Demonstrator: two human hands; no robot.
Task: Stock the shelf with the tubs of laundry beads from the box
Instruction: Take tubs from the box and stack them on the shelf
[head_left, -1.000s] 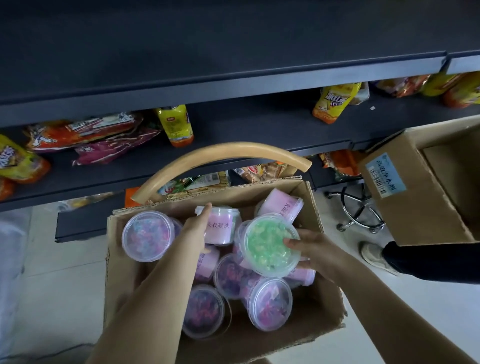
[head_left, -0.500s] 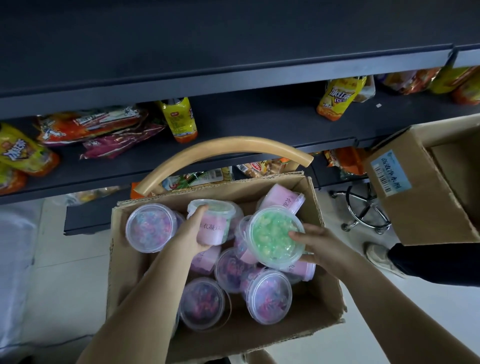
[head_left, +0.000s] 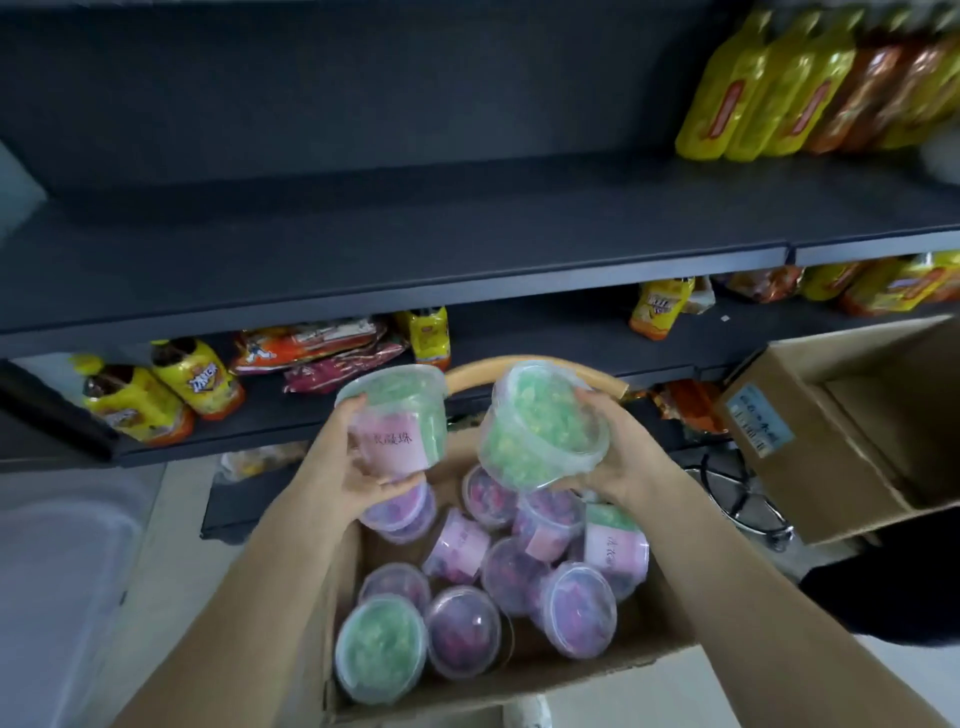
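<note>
My left hand grips a clear tub of green beads with a pink label, lifted above the cardboard box. My right hand holds a second green-bead tub, tilted, beside the first. Both tubs hang over the box's far edge, below the dark shelf. Several more tubs stay in the box, mostly purple, one green at the near left. The wide dark shelf board in front of me is bare across its left and middle.
Yellow and orange snack bags stand at the shelf's right end. More snack bags lie on the lower shelf. A second open cardboard box sits at the right, a stool base beside it. A curved wooden handle arcs behind the tubs.
Both hands have lifted out of the box, each raising a green tub toward the shelf. The view has tilted up, showing the upper shelf.
</note>
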